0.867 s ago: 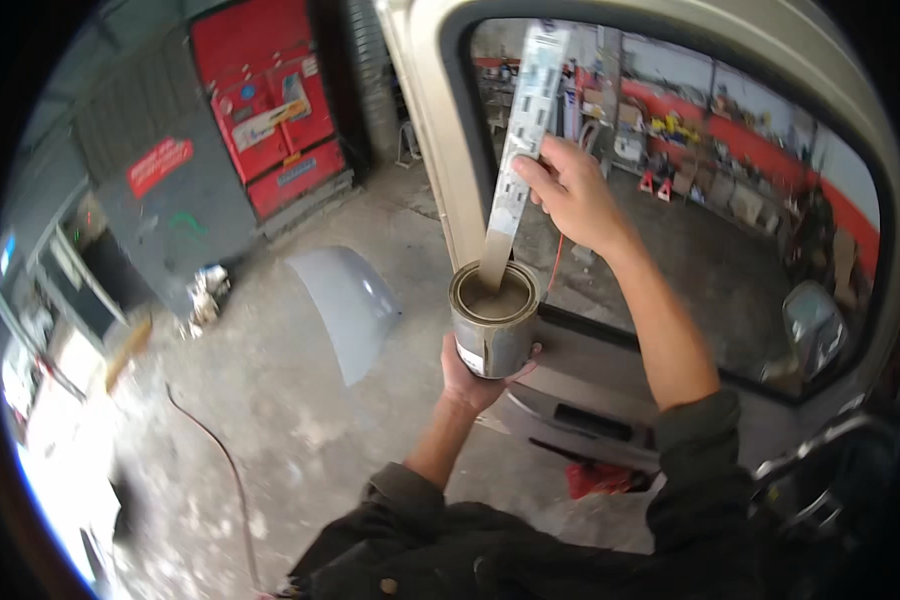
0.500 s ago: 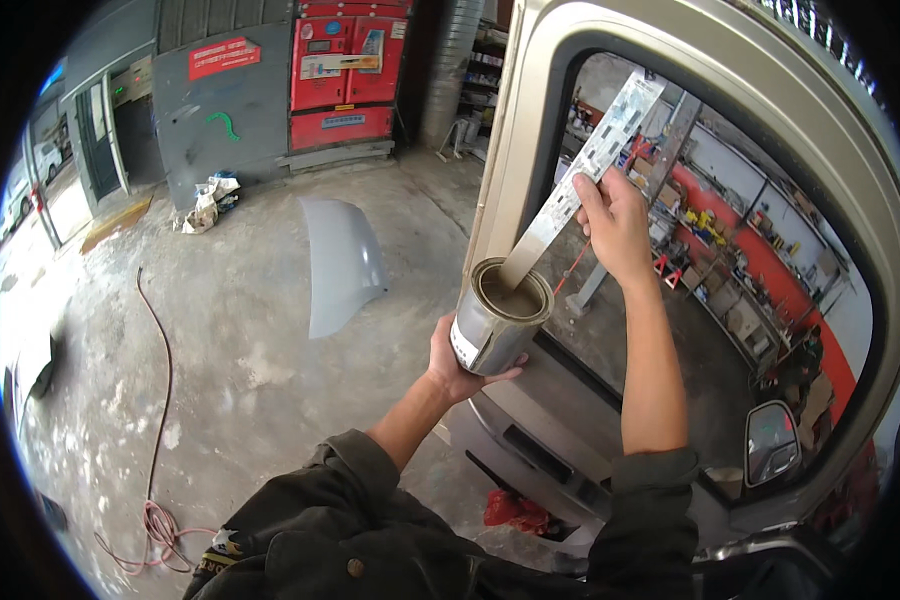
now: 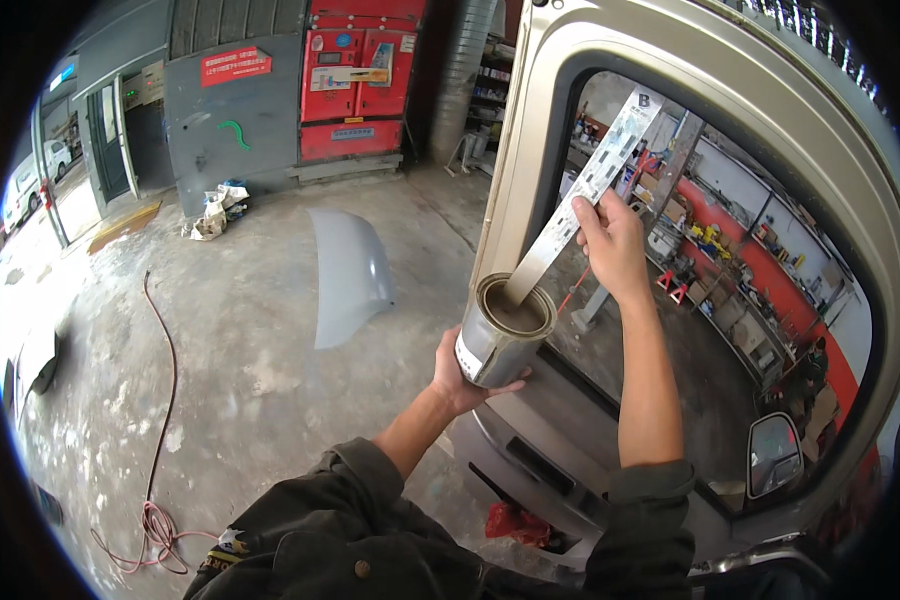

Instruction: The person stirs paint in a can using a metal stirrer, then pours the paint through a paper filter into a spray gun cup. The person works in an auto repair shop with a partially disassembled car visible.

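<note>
My left hand [image 3: 454, 378] is wrapped round the lower part of an open metal paint can [image 3: 500, 345], tilted slightly. Inside it is brownish-grey paint [image 3: 515, 316]. A flat metal stirring stick [image 3: 582, 190] with dark slots or marks slants down into the can, its lower end hidden in the paint. My right hand [image 3: 615, 240] pinches that stick about midway along, thumb on the near face. Just behind and beside the can is a beige car door [image 3: 515, 170] with an open window frame.
A grey car bonnet panel [image 3: 350, 275] stands on the concrete floor ahead. To the left a red hose [image 3: 160, 400] runs along the floor into a loose coil. A red cabinet [image 3: 355, 90] stands at the far wall. A wing mirror [image 3: 774, 455] and loaded shelves [image 3: 735, 310] are at right.
The view has shifted slightly, so the surroundings sit a little lower. The can and stick stay in my hands, and the stick's lower end remains in the paint.
</note>
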Tool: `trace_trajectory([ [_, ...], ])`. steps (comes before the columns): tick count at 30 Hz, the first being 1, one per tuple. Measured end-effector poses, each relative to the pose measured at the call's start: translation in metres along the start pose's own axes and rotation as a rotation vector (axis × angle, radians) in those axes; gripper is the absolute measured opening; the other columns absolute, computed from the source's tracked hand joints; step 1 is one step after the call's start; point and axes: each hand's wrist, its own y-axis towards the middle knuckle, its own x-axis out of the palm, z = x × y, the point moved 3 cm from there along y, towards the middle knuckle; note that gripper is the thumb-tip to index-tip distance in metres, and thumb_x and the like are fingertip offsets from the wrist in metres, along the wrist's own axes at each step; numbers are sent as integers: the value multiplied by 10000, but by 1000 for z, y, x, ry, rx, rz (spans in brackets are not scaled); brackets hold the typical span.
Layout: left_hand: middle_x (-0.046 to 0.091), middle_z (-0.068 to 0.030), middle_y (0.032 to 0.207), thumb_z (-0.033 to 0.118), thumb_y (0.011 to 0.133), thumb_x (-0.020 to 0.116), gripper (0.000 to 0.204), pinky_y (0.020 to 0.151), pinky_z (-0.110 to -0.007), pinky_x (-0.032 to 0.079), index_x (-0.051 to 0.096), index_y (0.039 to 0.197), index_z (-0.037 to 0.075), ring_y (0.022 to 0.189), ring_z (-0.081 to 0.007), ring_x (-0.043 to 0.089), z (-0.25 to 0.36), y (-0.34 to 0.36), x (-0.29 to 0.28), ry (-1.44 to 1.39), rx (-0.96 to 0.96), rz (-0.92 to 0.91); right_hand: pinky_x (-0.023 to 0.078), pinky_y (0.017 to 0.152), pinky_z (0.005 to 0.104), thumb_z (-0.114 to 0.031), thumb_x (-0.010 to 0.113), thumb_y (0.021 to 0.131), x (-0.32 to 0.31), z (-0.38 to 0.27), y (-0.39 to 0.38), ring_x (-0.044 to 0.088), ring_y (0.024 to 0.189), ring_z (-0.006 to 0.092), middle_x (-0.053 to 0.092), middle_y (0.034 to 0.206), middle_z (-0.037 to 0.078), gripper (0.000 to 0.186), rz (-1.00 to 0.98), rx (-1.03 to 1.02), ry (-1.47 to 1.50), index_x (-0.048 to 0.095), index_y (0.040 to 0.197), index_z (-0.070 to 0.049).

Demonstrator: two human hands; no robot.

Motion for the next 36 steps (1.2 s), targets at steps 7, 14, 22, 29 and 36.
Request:
trace_trajectory([
  [7, 559, -198, 1434, 561, 971, 313, 724, 951, -646, 539, 465, 1510, 102, 1172, -550, 592, 1, -3, -3, -42, -46, -34, 481, 578, 314, -211, 649, 1016, 11, -11, -33, 619, 597, 136, 653, 677, 60, 238, -31, 43, -104, 653, 938, 14],
  [14, 576, -217, 1421, 595, 969, 287, 749, 935, -630, 546, 475, 1504, 106, 1178, -524, 608, 21, -16, -8, -54, -114, -98, 472, 588, 263, -182, 663, 1009, 42, -28, -59, 594, 623, 85, 660, 700, 27, 200, -146, 315, -82, 672, 963, 13],
  [22, 604, -226, 1373, 689, 976, 271, 826, 832, -612, 598, 482, 1486, 74, 1177, -508, 621, 90, -35, -62, -113, -323, -99, 416, 520, 235, -78, 889, 792, 118, -49, -48, 508, 554, 27, 633, 610, 4, 221, 37, 238, -406, 678, 768, -18],
  [29, 642, -227, 1315, 716, 954, 358, 837, 835, -640, 590, 502, 1467, 70, 1164, -550, 612, 210, -41, -132, -27, -422, -88, 511, 596, 354, -254, 705, 960, 182, -53, 7, 693, 721, 247, 676, 748, 99, 249, 45, 53, -935, 678, 838, -38],
  [36, 535, -248, 1439, 657, 970, 445, 741, 782, -637, 618, 462, 1506, 146, 1095, -553, 622, 300, -44, -170, 4, -366, -185, 413, 873, 393, -504, 577, 970, 204, 25, 36, 629, 736, 251, 660, 714, 40, 463, -665, 200, -1656, 692, 746, -116],
])
